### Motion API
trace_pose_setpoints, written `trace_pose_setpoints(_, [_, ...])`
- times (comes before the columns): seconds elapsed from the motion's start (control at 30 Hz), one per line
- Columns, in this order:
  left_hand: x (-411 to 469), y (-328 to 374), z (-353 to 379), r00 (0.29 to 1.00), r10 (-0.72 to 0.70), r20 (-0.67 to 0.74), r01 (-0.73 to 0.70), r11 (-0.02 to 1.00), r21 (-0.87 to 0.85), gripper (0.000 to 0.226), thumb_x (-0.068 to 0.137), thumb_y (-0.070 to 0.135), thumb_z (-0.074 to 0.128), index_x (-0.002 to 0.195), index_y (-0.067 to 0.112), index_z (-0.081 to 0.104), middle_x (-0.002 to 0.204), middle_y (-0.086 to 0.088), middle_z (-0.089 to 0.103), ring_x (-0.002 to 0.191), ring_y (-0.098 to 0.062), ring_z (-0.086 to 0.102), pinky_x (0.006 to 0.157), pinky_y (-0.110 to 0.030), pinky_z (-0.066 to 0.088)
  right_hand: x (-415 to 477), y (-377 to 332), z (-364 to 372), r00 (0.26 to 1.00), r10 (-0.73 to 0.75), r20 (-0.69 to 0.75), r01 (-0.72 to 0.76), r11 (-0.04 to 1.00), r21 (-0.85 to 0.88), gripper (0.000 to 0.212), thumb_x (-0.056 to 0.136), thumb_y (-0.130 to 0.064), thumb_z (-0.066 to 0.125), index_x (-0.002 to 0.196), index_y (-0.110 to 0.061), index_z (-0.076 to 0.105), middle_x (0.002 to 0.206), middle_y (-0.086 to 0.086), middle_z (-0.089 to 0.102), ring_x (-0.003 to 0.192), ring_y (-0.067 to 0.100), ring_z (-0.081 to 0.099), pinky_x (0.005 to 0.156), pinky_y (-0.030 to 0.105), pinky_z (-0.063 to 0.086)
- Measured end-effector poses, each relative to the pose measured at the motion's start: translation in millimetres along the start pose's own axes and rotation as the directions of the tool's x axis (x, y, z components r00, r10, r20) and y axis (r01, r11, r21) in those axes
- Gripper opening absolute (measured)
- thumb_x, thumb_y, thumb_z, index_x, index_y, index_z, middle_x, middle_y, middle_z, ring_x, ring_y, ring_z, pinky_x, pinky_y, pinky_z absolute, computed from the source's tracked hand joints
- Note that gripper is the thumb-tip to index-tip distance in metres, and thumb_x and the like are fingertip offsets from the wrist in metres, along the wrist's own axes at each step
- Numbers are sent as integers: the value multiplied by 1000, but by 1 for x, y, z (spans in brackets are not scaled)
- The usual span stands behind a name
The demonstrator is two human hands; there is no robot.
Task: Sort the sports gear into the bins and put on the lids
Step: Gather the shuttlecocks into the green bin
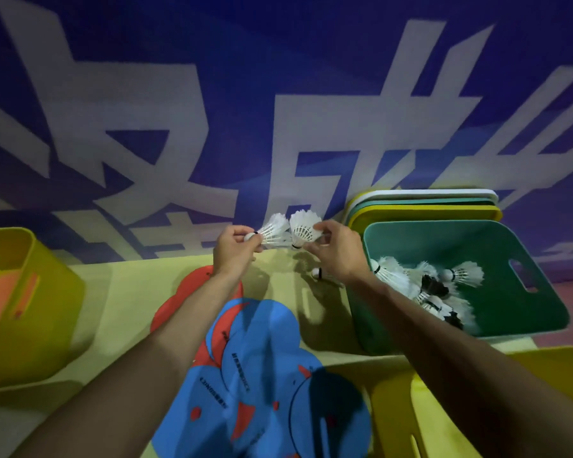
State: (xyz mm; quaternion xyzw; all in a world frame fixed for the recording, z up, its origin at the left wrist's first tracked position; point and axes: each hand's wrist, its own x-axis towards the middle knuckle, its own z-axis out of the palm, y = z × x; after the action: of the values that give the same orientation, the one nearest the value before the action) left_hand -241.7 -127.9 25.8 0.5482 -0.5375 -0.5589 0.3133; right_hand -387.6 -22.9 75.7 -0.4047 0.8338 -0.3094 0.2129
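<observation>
A shuttlecock [273, 231] is pinched at its cork by the left hand [232, 251]; a second shuttlecock [305, 230] is pinched by the right hand [336, 254]. The green bin [510, 242] lies just right of that hand. The feathers are touching and could be snagged, so one might be dropped short.

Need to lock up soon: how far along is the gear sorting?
Done: a pile of shuttlecocks lies in the green bin. In hand: the left hand and right hand pinch further shuttlecocks. Left: one loose shuttlecock, the blue and red discs, and the stacked lids, none fitted.
</observation>
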Motion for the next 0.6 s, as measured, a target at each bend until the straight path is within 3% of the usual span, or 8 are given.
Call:
trace_pose_setpoints(0.07, [-17,16,-1,1000,-27,-15,25,992,-124,16,82,2,65,96,7,58,86,-13,65,56,-9,62,51,-16,48,-10,-7,-16,997,-70,-36,71,997,13,43,83,-32,72,117,-9,63,104,7,70,91,15,66,78,20,47])
trace_pose_setpoints(0.17, [-42,36,-1,1000,-20,-11,17,979,-203,21,80,-2,65,96,9,57,85,-13,66,64,-16,61,60,-20,51,-25,-5,-44,990,-107,-96,111,993,42,38,86,-39,66,109,-10,65,103,4,69,88,12,64,77,24,50])
trace_pose_setpoints(0.3, [-70,53,11,998,18,52,-8,981,-192,35,74,-2,70,107,8,60,89,-11,67,72,-16,60,66,-21,50,-42,17,-85,982,-100,-163,112,991,67,26,90,-37,61,101,-14,65,96,-1,67,81,8,59,73,23,45])
trace_pose_setpoints(0.47, [-111,72,54,986,57,160,-23,977,-212,24,84,4,67,107,6,60,81,-7,66,74,-18,62,76,-28,53,-60,61,-133,971,-51,-232,75,993,92,27,89,-41,61,99,-16,64,104,2,65,96,16,61,85,34,51])
trace_pose_setpoints(0.6, [-134,74,91,967,54,251,-26,993,-113,18,85,10,68,103,7,65,89,-8,70,82,-18,66,72,-26,54,-75,96,-164,967,-27,-252,48,996,80,23,90,-39,61,99,-18,64,108,4,65,97,15,61,83,29,49])
